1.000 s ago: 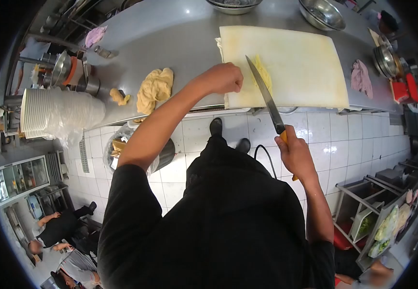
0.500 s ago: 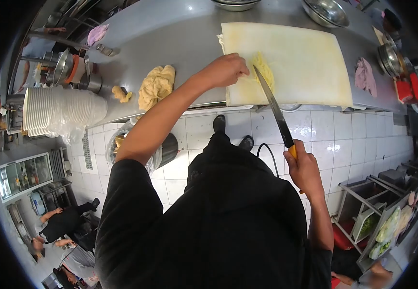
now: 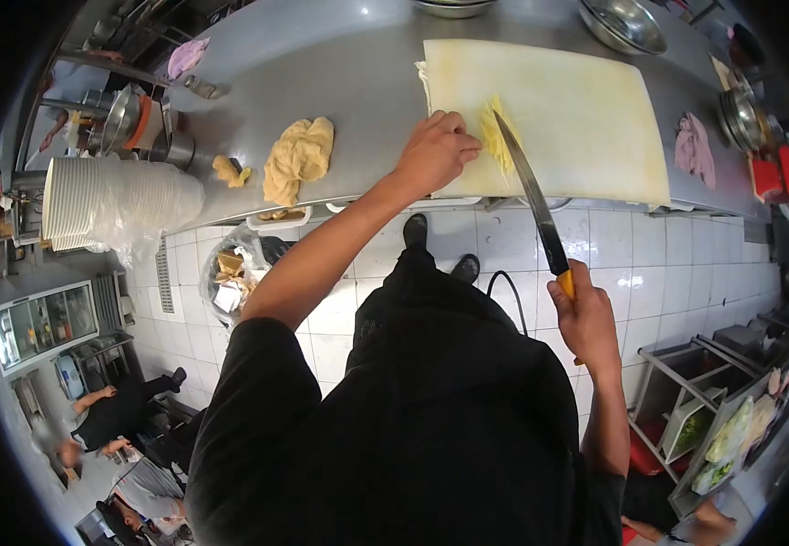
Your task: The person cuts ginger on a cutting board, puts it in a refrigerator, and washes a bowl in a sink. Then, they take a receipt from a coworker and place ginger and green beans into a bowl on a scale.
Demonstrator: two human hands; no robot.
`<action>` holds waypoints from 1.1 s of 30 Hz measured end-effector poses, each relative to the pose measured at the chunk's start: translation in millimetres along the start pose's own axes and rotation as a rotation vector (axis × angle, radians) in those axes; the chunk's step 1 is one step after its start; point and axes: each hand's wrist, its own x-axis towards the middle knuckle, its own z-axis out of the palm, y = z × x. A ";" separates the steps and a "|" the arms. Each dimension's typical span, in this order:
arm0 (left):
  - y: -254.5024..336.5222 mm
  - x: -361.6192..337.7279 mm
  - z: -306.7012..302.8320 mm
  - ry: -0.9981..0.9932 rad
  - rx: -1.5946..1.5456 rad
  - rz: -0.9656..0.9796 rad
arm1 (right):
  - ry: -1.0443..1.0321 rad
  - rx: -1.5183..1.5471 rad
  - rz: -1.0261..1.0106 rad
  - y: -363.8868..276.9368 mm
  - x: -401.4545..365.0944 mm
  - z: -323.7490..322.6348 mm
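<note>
My right hand (image 3: 587, 320) is wrapped around the yellow handle of a long kitchen knife (image 3: 534, 194). Its blade points forward over the white cutting board (image 3: 585, 114), with the tip at a small pile of thin yellow strips (image 3: 498, 132), which look like shredded ginger. On the left side of that pile is my left hand (image 3: 442, 150), over the board's near left corner. Its fingers are curled in, fingertips close to the strips; whatever they may hold is hidden. Further left on the steel counter lies a crumpled tan cloth (image 3: 300, 156).
A knobbly ginger piece (image 3: 230, 171) and stacked white containers (image 3: 108, 202) sit on the counter's left. Metal bowls (image 3: 623, 25) stand at the back; a pink cloth (image 3: 693, 150) lies right. A lined bin (image 3: 231, 273) stands below. Other people (image 3: 117, 414) are at lower left.
My left hand has come slightly nearer to me and to the right. The knife tip has shifted right and forward across the yellow strips; my right hand still grips the handle.
</note>
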 end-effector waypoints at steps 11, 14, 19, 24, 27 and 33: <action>-10.8 -0.7 -12.5 0.107 -0.166 0.105 | -0.001 -0.007 -0.022 6.8 -7.5 2.3; -4.6 -23.0 -3.0 0.266 -0.067 -0.108 | -0.043 -0.011 -0.025 5.1 -6.8 1.4; 22.0 -31.8 14.5 0.394 0.116 -0.196 | -0.022 -0.022 -0.056 3.8 -1.6 1.9; 24.9 -28.2 33.7 0.402 0.127 -0.203 | -0.010 -0.014 -0.043 0.8 3.4 -0.1; 24.8 -28.0 35.0 0.385 0.091 -0.175 | 0.002 -0.034 -0.056 0.8 2.0 2.1; 32.5 -36.7 28.5 0.418 0.000 -0.153 | -0.028 -0.021 -0.050 1.4 -1.1 8.8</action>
